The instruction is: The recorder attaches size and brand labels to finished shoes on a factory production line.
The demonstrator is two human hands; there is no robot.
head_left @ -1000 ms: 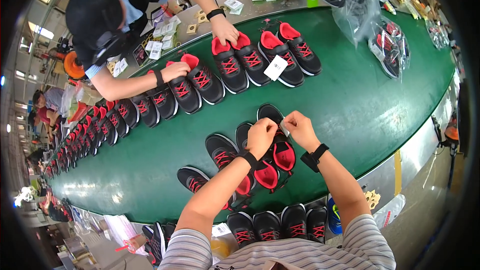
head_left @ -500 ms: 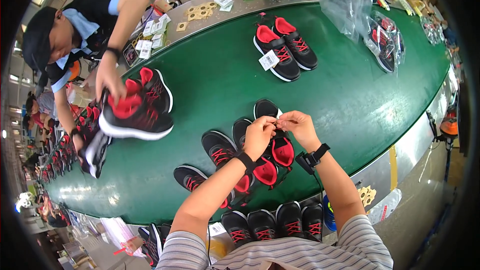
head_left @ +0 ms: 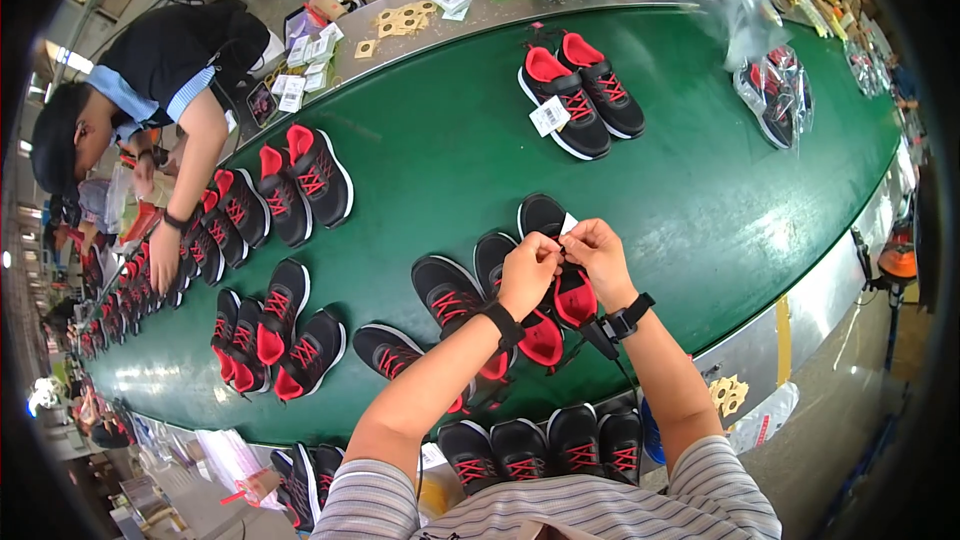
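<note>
My left hand (head_left: pixel 529 277) and my right hand (head_left: pixel 598 262) meet over a black sneaker (head_left: pixel 541 212) with a red lining (head_left: pixel 575 300). Both are closed in a pinch, fingertips close together. A small white tag (head_left: pixel 568 224) sticks out at the right fingertips, pinched there. What the left fingers grip is too small to make out. The sneaker's mate (head_left: pixel 493 254) lies just left, partly under my left hand. Another black pair, with red laces, sits beside my left forearm: one sneaker (head_left: pixel 445 290) and one farther left (head_left: pixel 383 348).
A tagged pair of sneakers (head_left: pixel 580 100) stands farther back on the green belt (head_left: pixel 680 210). Sneakers in clear plastic (head_left: pixel 770 100) lie at right. Several sneakers (head_left: pixel 290 315) stand at left, near a co-worker's hand (head_left: pixel 163 258). More sneakers (head_left: pixel 575 440) line the near edge.
The co-worker has set down the sneakers held before and reaches toward the row at left. The plastic-wrapped shoe at the top has moved right. My hands stay together over the sneaker.
</note>
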